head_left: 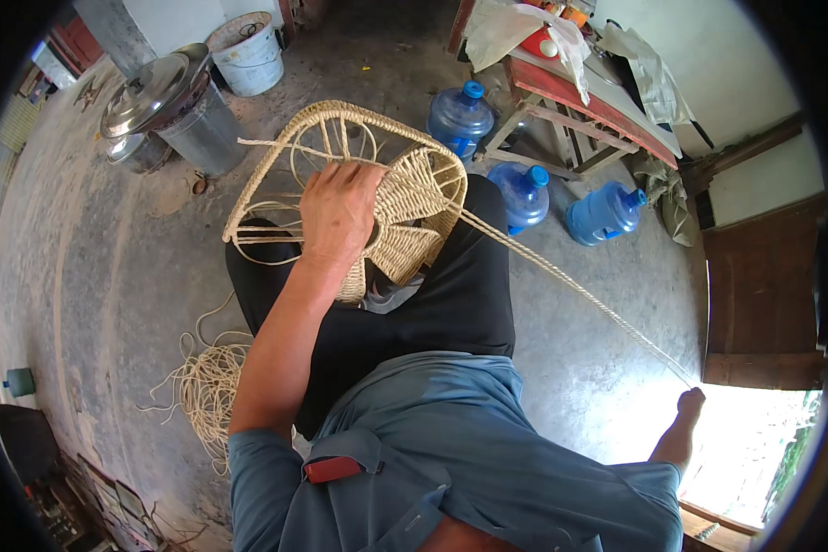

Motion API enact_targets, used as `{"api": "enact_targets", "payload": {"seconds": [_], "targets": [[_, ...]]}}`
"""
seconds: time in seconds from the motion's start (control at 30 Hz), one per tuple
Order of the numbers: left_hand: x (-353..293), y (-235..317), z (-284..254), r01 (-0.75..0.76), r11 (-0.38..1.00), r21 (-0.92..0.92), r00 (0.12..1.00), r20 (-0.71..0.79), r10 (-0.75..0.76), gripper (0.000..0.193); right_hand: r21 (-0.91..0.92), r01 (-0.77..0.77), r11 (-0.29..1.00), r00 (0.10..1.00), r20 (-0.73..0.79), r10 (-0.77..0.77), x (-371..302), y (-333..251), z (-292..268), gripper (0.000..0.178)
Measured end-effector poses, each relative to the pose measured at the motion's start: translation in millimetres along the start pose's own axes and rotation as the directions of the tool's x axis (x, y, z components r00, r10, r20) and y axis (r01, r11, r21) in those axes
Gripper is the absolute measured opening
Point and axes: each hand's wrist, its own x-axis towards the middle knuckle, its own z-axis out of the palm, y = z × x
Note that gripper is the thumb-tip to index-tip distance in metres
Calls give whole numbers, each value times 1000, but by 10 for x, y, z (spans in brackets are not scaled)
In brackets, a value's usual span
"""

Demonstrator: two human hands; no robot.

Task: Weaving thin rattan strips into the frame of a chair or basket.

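Note:
A partly woven straw-coloured frame (404,212) with rounded corners rests across my thighs. Its rim is wrapped in cord, and tightly woven wedges fan out on its right side; bare ribs and loops show on the left. My left hand (342,210) lies over the middle of it, fingers curled down and gripping it; the fingertips are hidden. From the weave a pale twisted cord (580,281) runs taut down to the right. At its far end my right hand (691,399), arm stretched wide, is closed on the cord. A short cord end sticks out past the rim at the left.
A heap of loose cord (213,382) lies on the floor by my left leg. Ahead stand blue water jugs (460,120), a red-edged table (607,115), a lidded metal pot (147,92), a grey bin (202,133) and a white bucket (247,57). A bright doorway (745,451) opens beyond my right hand.

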Motion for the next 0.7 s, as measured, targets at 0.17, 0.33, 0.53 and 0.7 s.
{"api": "enact_targets", "payload": {"seconds": [0.17, 0.33, 0.53, 0.7], "targets": [[20, 78, 218, 10, 997, -80, 1000, -11, -11, 10, 560, -815, -148, 415, 743, 525, 278, -611, 73, 31], [97, 142, 144, 33, 998, -55, 999, 14, -32, 10, 761, -245, 601, 913, 390, -121, 1254, -4837, -741, 33], [123, 130, 231, 125, 980, -154, 989, -61, -135, 22, 935, 339, 103, 884, -279, -375, 1909, -7519, -3478, 26], [79, 75, 259, 75, 990, -120, 993, -85, -86, 17, 764, 638, 97, 714, -539, -446, 1953, -8396, -3784, 19]]}}
